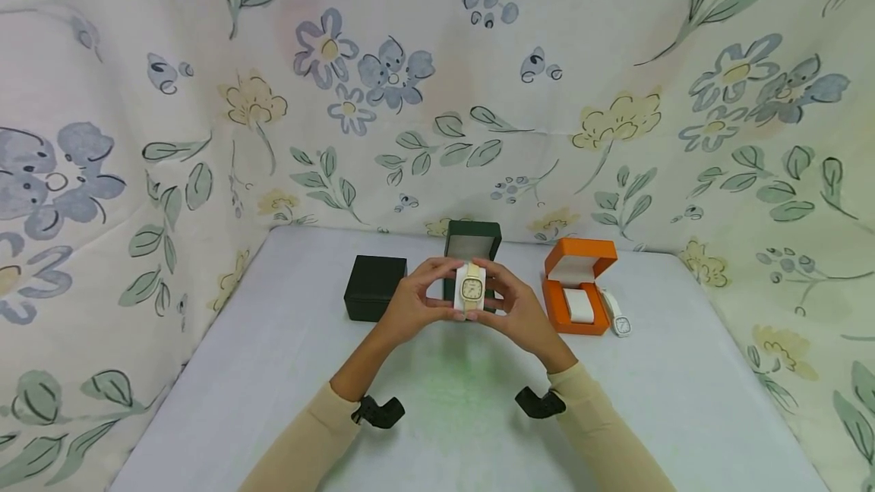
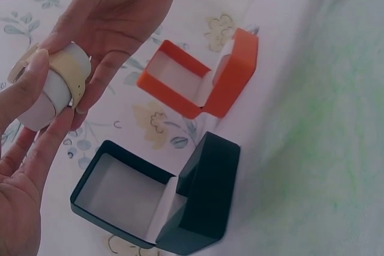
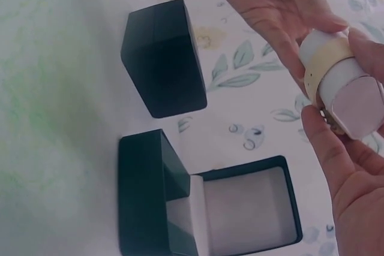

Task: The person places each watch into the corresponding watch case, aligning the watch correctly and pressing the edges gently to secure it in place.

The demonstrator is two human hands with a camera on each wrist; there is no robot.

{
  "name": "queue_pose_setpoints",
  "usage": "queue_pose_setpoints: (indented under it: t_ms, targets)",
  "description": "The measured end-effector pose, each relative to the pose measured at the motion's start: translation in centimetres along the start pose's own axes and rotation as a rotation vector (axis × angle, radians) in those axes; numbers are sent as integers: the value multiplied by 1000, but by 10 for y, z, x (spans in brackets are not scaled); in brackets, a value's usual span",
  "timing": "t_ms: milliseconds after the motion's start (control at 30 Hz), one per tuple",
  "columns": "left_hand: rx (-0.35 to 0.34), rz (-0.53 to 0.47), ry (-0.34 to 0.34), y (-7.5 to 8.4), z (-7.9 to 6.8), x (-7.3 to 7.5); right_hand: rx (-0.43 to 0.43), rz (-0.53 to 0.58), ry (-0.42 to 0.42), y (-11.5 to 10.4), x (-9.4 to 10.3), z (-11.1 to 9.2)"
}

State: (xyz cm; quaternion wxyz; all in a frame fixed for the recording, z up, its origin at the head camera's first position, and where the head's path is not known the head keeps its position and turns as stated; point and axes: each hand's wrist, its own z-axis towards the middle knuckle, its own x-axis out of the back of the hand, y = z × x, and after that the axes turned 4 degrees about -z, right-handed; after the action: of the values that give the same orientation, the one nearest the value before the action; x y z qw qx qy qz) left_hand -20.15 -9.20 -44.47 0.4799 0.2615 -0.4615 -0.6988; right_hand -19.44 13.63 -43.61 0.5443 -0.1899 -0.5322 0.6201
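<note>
Both hands hold up a white watch pillow with a cream-strapped watch wrapped round it, the square dial facing the head camera. My left hand grips the pillow's left end between thumb and fingers. On its other end, my right hand does the same. The wrist views show the cream strap passing round the white pillow, with fingertips at its buckle side. Just behind the hands stands an open dark green watch box, its lower part mostly hidden in the head view; its lid lining is pale.
Left of the hands sits a closed dark box. To the right, an open orange box contains a white pillow. A white-strapped watch lies against its right side. Flowered cloth hangs behind the white-covered table.
</note>
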Motion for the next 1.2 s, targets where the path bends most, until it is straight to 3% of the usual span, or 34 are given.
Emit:
queue_pose_setpoints:
  t_ms: [200,400,700,1200]
  targets:
    - [4,-20,-7,18,-1,-1,-15,-10,-2,1,0,0]
    - [13,-22,-13,17,0,0,-45,-66,-4,4,1,1]
    - [29,30,10,-13,4,4,-29,-133,-17,8,8,0]
    - [57,106,23,-31,19,1,-61,-244,19,27,20,8]
